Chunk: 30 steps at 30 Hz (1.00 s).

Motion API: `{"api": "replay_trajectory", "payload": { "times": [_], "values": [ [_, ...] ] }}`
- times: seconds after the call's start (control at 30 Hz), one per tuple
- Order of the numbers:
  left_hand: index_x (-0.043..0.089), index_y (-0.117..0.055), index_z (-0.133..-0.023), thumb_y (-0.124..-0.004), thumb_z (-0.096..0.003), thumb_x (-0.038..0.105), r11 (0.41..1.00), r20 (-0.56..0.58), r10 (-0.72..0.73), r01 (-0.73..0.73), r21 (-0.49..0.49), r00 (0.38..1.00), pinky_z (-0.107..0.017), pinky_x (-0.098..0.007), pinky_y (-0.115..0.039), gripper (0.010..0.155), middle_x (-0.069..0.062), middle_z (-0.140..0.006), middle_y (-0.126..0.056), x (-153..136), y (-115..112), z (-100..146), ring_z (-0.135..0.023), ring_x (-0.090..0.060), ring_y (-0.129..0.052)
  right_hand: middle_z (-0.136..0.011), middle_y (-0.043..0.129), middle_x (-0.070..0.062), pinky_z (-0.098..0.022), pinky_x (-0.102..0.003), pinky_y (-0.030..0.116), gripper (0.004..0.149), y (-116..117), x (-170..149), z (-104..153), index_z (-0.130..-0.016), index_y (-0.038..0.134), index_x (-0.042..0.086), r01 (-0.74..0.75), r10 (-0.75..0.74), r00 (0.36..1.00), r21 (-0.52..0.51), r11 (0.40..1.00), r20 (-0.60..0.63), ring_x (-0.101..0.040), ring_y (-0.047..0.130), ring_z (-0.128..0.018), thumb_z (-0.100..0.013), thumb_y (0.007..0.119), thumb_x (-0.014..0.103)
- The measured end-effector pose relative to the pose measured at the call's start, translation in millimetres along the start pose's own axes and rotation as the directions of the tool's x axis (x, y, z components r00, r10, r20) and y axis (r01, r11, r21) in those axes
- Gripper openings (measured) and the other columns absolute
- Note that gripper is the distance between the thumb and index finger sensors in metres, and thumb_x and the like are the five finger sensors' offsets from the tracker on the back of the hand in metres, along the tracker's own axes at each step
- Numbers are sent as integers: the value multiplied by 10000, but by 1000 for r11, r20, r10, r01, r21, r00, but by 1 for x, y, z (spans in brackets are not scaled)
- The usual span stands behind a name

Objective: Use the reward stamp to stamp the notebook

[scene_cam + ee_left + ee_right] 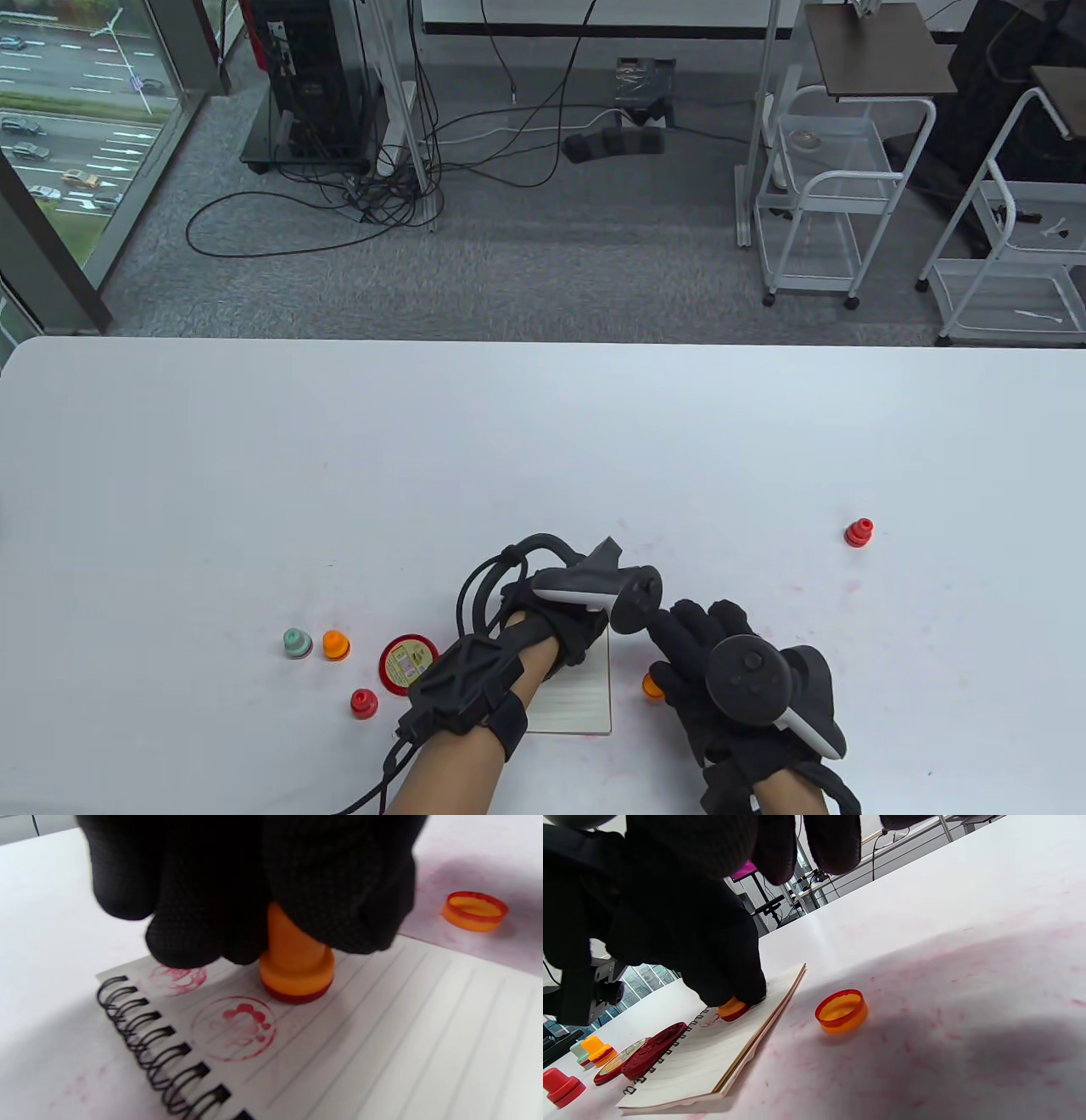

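A spiral-bound lined notebook [577, 709] [382, 1035] [712, 1056] lies open near the table's front edge. My left hand [560, 632] [254, 878] grips an orange reward stamp [297, 959] [733, 1008] from above, its dark red base down on the page near the spiral binding. Two red round prints [233, 1028] show on the page beside the stamp. The stamp's orange cap [652, 686] [475, 910] [841, 1011] lies on the table just right of the notebook. My right hand [713, 654] hovers over that cap, fingers [814, 840] loose and holding nothing.
A red ink pad tin [409, 664] [640, 1056] sits left of the notebook. Near it stand a green stamp [297, 643], an orange stamp [336, 645] and a red stamp [363, 703]. Another red stamp [859, 532] stands far right. Pink ink smears mark the white table [543, 441].
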State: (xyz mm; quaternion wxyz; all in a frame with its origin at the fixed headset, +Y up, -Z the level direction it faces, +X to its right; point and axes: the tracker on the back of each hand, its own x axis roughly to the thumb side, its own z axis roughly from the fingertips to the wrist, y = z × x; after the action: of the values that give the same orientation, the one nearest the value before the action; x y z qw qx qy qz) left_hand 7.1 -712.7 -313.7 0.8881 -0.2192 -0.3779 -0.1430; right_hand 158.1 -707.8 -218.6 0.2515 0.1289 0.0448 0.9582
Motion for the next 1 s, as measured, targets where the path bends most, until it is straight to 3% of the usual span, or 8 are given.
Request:
{"api": "replay_trajectory", "payload": {
  "times": [0.5, 0.8, 1.0],
  "values": [
    [215, -1021, -707, -937, -284, 361, 987, 26, 57, -60, 149, 998, -531, -413, -925, 455, -80, -655, -1048, -6, -10, 17, -509, -197, -1072, -1126, 582, -202, -644, -774, 466, 574, 1, 2, 0, -1027, 653, 181, -7, 7, 1000, 2, 1000, 2, -631, 410, -967, -489, 721, 370],
    [259, -1028, -703, -934, -279, 380, 984, -7, 159, -158, 80, 987, -543, -383, -950, 450, -25, -676, -1066, -20, -8, 7, -542, -163, -1097, -1125, 580, -205, -644, -774, 465, 576, 0, 1, 1, -1027, 651, 178, 0, 0, 1000, 1, 1000, -7, -631, 408, -967, -489, 721, 369],
    [222, -1005, -733, -917, -311, 368, 995, -32, 79, -76, 69, 996, -537, -416, -928, 455, -58, -690, -1044, -6, -8, 8, -544, -194, -1074, -1125, 581, -207, -644, -774, 465, 574, 0, 2, 1, -1028, 650, 183, -4, 4, 1000, 8, 1000, -5, -630, 410, -968, -490, 720, 371]
  ]
}}
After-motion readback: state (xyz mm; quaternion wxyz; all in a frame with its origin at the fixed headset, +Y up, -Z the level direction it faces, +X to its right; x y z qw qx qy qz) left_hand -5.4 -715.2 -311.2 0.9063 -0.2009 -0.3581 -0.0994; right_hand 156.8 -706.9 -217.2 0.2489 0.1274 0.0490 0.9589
